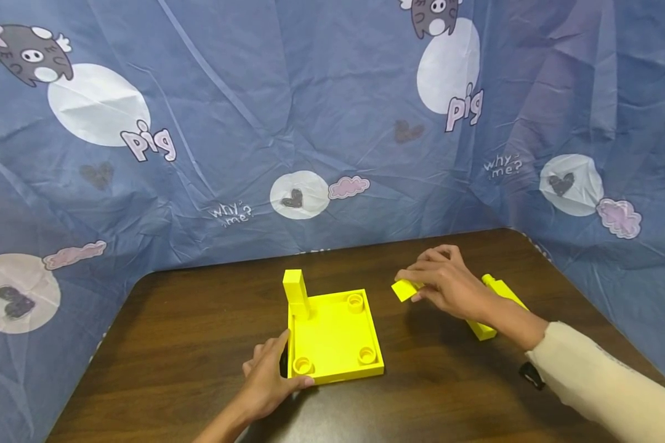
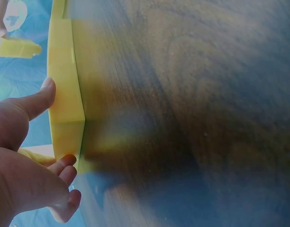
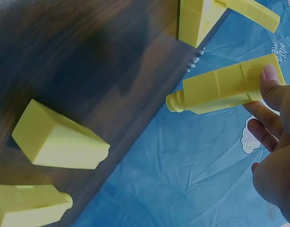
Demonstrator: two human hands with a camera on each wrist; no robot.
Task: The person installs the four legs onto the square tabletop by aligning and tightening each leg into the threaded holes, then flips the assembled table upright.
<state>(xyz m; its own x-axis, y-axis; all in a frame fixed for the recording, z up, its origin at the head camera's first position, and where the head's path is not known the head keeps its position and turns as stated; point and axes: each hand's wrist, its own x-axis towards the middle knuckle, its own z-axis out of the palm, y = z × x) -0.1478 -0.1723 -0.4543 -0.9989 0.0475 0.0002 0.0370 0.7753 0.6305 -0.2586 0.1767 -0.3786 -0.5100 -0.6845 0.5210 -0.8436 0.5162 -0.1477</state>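
A yellow square panel (image 1: 335,335) with a raised rim lies on the table, round sockets showing at three corners. A yellow square leg (image 1: 295,295) stands upright at its far left corner. My left hand (image 1: 266,378) grips the near left corner, thumb on the front side and fingers along the left side. To the right of the panel, my right hand (image 1: 449,280) pinches another yellow leg (image 3: 225,82) above the table. The held leg's round peg points away from the fingers. Two more legs, one (image 3: 60,137) beside the other (image 3: 31,203), lie on the table.
The dark wooden table (image 1: 199,332) has rounded far corners. Blue patterned cloth (image 1: 221,123) hangs behind it and along both sides. The two lying legs are partly hidden by my right forearm in the head view. A small black item (image 1: 532,375) sits by the right sleeve.
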